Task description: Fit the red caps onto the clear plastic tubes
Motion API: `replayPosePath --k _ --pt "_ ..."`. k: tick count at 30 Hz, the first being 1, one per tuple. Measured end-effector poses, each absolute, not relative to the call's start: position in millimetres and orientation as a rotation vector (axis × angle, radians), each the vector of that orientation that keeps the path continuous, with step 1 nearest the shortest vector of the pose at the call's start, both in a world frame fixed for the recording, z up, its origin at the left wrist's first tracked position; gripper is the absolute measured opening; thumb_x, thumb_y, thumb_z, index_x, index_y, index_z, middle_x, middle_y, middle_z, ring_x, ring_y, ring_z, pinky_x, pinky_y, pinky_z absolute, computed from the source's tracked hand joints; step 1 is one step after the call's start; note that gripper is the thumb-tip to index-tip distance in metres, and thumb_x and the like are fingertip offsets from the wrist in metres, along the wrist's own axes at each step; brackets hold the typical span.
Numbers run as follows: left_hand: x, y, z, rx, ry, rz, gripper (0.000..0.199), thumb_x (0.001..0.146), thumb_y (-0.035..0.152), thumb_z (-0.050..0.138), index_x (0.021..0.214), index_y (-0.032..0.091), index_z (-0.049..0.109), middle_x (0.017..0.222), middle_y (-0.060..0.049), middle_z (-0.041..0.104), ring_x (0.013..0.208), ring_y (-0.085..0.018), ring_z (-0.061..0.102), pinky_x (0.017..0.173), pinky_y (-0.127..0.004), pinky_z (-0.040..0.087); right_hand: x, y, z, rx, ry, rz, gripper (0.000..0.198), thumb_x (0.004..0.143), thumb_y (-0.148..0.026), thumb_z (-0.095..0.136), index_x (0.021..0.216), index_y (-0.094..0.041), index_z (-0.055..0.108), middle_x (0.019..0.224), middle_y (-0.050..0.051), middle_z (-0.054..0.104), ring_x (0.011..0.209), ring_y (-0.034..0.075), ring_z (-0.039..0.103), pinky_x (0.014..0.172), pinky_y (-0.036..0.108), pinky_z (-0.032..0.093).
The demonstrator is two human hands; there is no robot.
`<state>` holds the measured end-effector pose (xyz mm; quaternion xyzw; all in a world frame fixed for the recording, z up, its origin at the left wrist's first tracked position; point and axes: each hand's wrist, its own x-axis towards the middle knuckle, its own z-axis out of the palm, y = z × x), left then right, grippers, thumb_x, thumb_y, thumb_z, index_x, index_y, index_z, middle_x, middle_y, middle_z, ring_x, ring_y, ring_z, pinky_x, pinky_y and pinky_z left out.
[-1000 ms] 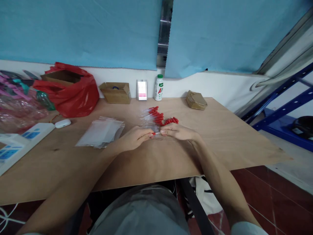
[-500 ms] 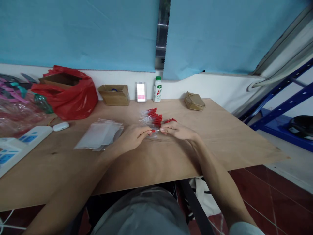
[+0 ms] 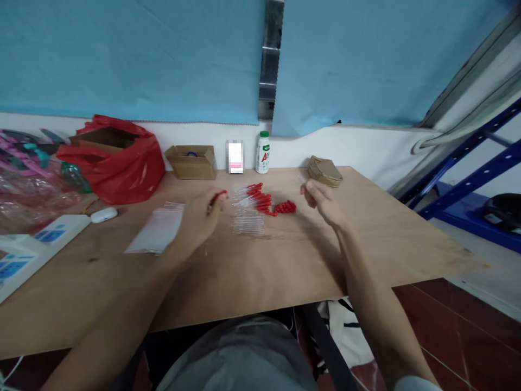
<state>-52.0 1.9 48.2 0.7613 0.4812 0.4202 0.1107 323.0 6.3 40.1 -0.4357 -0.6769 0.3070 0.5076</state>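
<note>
One bare left hand (image 3: 199,217) has its fingertips closed on a small red piece (image 3: 222,192), while the bare right hand (image 3: 321,201), well apart from it, pinches a thin, clear, blurred sliver (image 3: 300,177) that pokes out beyond its fingertips. Between the two grips lie a row of thin transparent tubes (image 3: 248,223), a fanned pile of clear sticks with red ends (image 3: 262,200) and, nearest the right grip, a cluster of small red pieces (image 3: 285,207); flat translucent plastic bags (image 3: 157,231) lie partly hidden by the left hand
</note>
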Motion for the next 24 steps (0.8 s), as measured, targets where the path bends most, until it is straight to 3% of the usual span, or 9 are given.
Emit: replayPosePath --k 2,6,8,13,19,24 --pt "-41 -2 39 2.391 1.366 1.140 0.028 0.106 0.042 0.052 0.111 0.024 0.073 0.093 -0.002 0.075 0.081 -0.019 0.066 0.079 -0.032 0.050 299 8 34 -0.976 -1.704 0.774 0.042 0.105 -0.063 0.048 0.104 -0.023 0.060 0.069 -0.005 0.044 0.063 0.015 0.040 0.063 0.029 0.036" --pt "-32 -4 19 2.492 1.335 1.161 0.024 0.104 0.037 0.056 0.111 0.023 0.075 0.115 -0.007 0.069 0.101 -0.021 0.066 0.089 -0.033 0.051 268 12 23 -0.975 -1.826 0.577 0.039 0.102 -0.059 0.058 0.099 -0.022 0.069 0.093 0.004 0.062 0.088 0.019 0.055 0.083 0.034 0.045" --pt "-33 -3 12 2.448 1.389 1.192 0.021 0.102 0.036 0.060 0.108 0.023 0.075 0.111 -0.007 0.066 0.097 -0.020 0.065 0.085 -0.032 0.051 266 14 19 -1.026 -1.820 0.432 0.036 0.097 -0.056 0.066 0.096 -0.021 0.073 0.096 0.006 0.062 0.095 0.022 0.056 0.087 0.036 0.045" --pt "-29 -4 1 2.321 1.434 1.244 0.017 0.100 0.036 0.062 0.106 0.022 0.069 0.090 -0.001 0.065 0.080 -0.017 0.061 0.074 -0.030 0.048 256 15 12 -1.064 -1.696 0.582 0.029 0.097 -0.048 0.065 0.100 -0.019 0.070 0.080 0.001 0.066 0.076 0.017 0.058 0.078 0.032 0.047" --pt "-22 -2 -13 2.100 1.410 1.299 0.017 0.098 0.039 0.062 0.103 0.023 0.066 0.093 -0.002 0.074 0.079 -0.016 0.067 0.071 -0.029 0.051 225 18 1 -1.059 -1.784 0.765 0.020 0.096 -0.038 0.065 0.105 -0.020 0.068 0.096 0.003 0.077 0.089 0.018 0.071 0.087 0.031 0.051" --pt "-22 6 -27 1.900 1.400 1.308 0.017 0.095 0.038 0.066 0.103 0.023 0.066 0.095 -0.003 0.077 0.082 -0.018 0.072 0.076 -0.032 0.055 208 27 -7 -1.095 -1.972 0.621 0.012 0.093 -0.020 0.068 0.105 -0.021 0.069 0.099 0.003 0.080 0.095 0.019 0.074 0.092 0.032 0.052"
